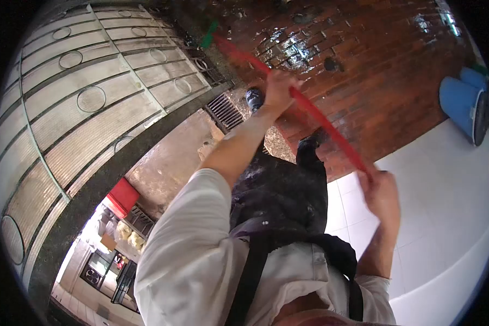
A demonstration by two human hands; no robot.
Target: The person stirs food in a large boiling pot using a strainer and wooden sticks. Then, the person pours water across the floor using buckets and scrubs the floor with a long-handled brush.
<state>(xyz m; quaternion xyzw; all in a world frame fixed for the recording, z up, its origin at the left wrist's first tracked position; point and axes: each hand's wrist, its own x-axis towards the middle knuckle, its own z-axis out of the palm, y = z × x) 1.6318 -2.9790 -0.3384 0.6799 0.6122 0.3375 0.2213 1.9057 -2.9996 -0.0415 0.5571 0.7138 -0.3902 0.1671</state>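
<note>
A broom with a long red handle (331,126) slants across the view, from the upper left down to the right. Its green head (209,35) is small and blurred, near the wet brick floor by the gate. Around the middle of the handle, my left hand (282,89) is closed, arm stretched forward. My right hand (380,190) grips the handle near its upper end, closer to my body, and is smeared by motion. Below the handle are my dark trousers (280,190) and dark shoes (254,99).
Wet red brick floor (386,76) spreads ahead, with a metal drain grate (225,113) near my feet. A barred gate (108,65) stands on the left. Blue containers (457,106) are at the right beside a white tiled surface (434,179). A red container (123,196) lies lower left.
</note>
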